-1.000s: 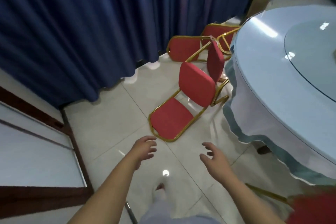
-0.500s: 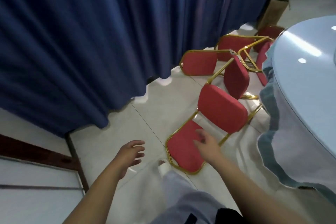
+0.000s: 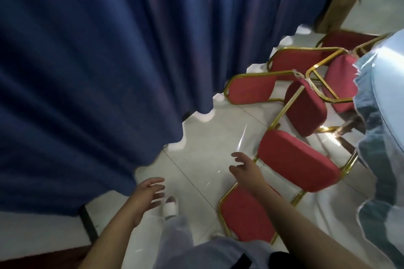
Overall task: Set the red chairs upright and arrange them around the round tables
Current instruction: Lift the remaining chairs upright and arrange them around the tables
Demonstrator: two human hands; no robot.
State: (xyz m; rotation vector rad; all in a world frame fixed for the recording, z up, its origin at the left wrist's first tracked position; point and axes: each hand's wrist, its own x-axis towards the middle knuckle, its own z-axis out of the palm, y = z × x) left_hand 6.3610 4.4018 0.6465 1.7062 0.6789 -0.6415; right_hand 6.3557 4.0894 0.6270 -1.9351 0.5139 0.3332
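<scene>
Head view showed the nearest red chair [image 3: 297, 159] tipped onto its back on the tiled floor [image 3: 196, 137], its back panel flat near the person's feet and its seat cushion standing up on the far side. More red chairs [image 3: 251, 88] lay toppled and tangled farther off, between the blue curtain [image 3: 109, 50] on the left and the draped round table [image 3: 384, 116] at the right edge.

The right hand [image 3: 244, 169] hung just over the gilt frame where back and seat meet, fingers spread loosely and holding nothing. The left hand [image 3: 148, 192] was likewise spread and empty, near the white shoe [image 3: 169, 205] and well left of the chair.

By the look of it, the step in hand was the reach for this first chair; none had yet been righted. The next move would likely call for a firm hold on the top of the back panel or the frame rail, then a pull up and toward the person so the chair rocks onto its legs. The cushion lay close to the tablecloth, which could snag as it swung.
</scene>
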